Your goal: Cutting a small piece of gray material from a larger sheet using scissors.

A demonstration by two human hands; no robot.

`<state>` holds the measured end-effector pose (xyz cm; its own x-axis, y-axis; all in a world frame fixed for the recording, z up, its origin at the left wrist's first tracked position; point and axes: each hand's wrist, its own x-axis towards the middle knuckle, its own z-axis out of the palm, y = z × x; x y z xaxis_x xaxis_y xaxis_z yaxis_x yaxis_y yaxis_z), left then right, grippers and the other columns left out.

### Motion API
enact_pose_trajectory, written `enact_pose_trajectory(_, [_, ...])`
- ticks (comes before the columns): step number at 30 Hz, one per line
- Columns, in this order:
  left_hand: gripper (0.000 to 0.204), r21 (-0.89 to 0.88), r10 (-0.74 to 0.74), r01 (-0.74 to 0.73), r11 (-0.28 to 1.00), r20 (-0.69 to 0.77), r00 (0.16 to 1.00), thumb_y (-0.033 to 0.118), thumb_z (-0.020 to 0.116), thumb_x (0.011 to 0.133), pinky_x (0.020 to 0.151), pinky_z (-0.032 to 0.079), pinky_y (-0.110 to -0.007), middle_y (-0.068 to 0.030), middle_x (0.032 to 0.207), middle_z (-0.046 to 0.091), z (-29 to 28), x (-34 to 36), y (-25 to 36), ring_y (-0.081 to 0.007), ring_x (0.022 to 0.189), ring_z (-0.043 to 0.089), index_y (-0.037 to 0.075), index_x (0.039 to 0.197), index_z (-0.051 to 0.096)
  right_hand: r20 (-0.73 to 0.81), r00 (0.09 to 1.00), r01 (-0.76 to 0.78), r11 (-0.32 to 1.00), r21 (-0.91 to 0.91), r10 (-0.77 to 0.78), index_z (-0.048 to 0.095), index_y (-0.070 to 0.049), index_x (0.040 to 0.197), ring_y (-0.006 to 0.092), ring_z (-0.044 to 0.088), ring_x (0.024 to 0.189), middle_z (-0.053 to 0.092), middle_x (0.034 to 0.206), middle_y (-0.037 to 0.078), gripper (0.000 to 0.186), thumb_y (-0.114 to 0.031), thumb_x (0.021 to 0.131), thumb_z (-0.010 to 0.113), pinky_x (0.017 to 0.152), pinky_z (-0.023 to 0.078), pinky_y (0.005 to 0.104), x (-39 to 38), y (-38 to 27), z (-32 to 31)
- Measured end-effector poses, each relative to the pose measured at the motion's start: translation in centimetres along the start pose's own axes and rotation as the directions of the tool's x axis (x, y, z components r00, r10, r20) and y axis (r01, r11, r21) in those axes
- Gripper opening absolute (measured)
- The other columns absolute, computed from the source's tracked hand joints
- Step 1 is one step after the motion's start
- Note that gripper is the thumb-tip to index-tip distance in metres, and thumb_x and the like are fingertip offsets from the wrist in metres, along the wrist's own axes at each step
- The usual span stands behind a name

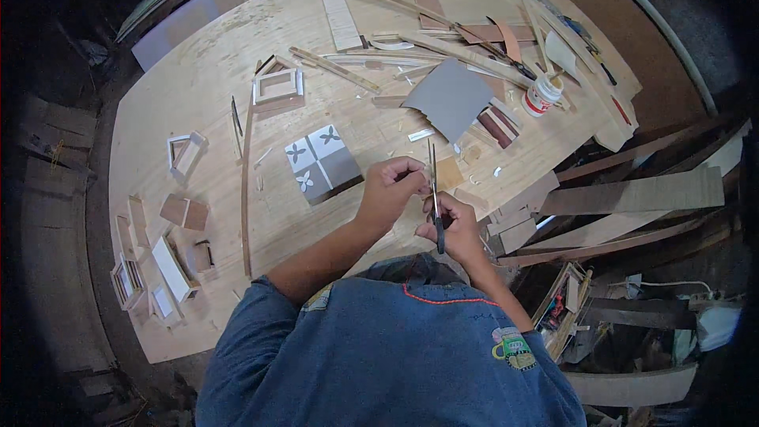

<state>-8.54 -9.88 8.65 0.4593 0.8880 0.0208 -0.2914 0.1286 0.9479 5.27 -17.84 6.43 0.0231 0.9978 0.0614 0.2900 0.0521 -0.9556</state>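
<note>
My right hand (458, 225) is wrapped round the dark handles of a pair of scissors (433, 170), whose blades point away from me and look slightly apart. Close beside the blades, my left hand (389, 191) is closed in a pinch; whatever lies between its fingertips is too small to make out. Left of that hand stands a grey and white box (322, 161) with four-petalled flower shapes and a white cross strip on top. Beyond the scissors lies a grey sheet (449, 96) with one uneven edge. A tan square piece (449, 174) rests just right of the blades.
The round-edged wooden table (213, 221) carries several small wooden frames and boxes at the left, including a white-edged frame (278, 88). A white and red glue jar (541, 96) stands at the right. Wood strips (336, 69) and scraps cover the far side. Curved boards (632, 194) hang beyond the right edge.
</note>
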Motion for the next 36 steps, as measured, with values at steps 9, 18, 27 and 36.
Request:
enact_pose_trajectory(9, [0.008, -0.003, 0.043, -0.043, 0.999, -0.045, 0.998, 0.004, 0.054, 0.075, 0.063, 0.043, -0.023, -0.0046, 0.070, 0.059, 0.5, -0.3, -0.4, -0.0104, 0.065, 0.056, -0.001, 0.079, 0.059, -0.025, 1.000, -0.001, 0.997, 0.073, 0.003, 0.052, -0.006, 0.080, 0.0042, 0.041, 0.053, 0.046, 0.059, -0.004, 0.044, -0.034, 0.059, 0.079, 0.049, 0.032, 0.0192, -0.2, -0.3, 0.3])
enact_pose_trajectory(18, [0.008, 0.052, 0.075, -0.074, 0.996, -0.017, 0.997, 0.004, 0.055, 0.077, 0.062, 0.044, -0.022, -0.0046, 0.070, 0.060, 0.7, 0.0, 0.4, -0.0097, 0.066, 0.056, -0.002, 0.079, 0.059, -0.072, 0.997, 0.022, 0.999, 0.047, -0.019, 0.052, -0.006, 0.078, 0.0038, 0.038, 0.051, 0.044, 0.055, -0.005, 0.045, -0.035, 0.057, 0.079, 0.047, 0.028, 0.0199, -0.2, 0.0, 0.3])
enact_pose_trajectory(27, [0.006, 0.141, 0.089, -0.096, 0.985, 0.055, 0.994, 0.000, 0.054, 0.076, 0.059, 0.045, -0.022, -0.0049, 0.068, 0.059, -0.3, 0.2, 1.5, -0.0091, 0.064, 0.057, -0.003, 0.078, 0.059, -0.061, 0.997, 0.041, 0.996, -0.076, -0.046, 0.054, -0.004, 0.070, 0.0051, 0.035, 0.050, 0.040, 0.050, -0.002, 0.040, -0.028, 0.054, 0.081, 0.045, 0.028, 0.0213, -0.2, -1.8, -1.1])
enact_pose_trajectory(36, [0.007, 0.237, -0.001, -0.039, 0.971, 0.165, 0.986, 0.002, 0.056, 0.073, 0.058, 0.044, -0.022, -0.0044, 0.067, 0.059, -1.6, 0.8, 1.8, -0.0087, 0.061, 0.055, -0.004, 0.076, 0.058, 0.042, 0.999, 0.029, 0.994, -0.108, -0.024, 0.054, -0.005, 0.068, 0.0046, 0.035, 0.052, 0.040, 0.053, -0.006, 0.039, -0.028, 0.053, 0.082, 0.047, 0.028, 0.0201, -0.5, -2.1, -1.8])
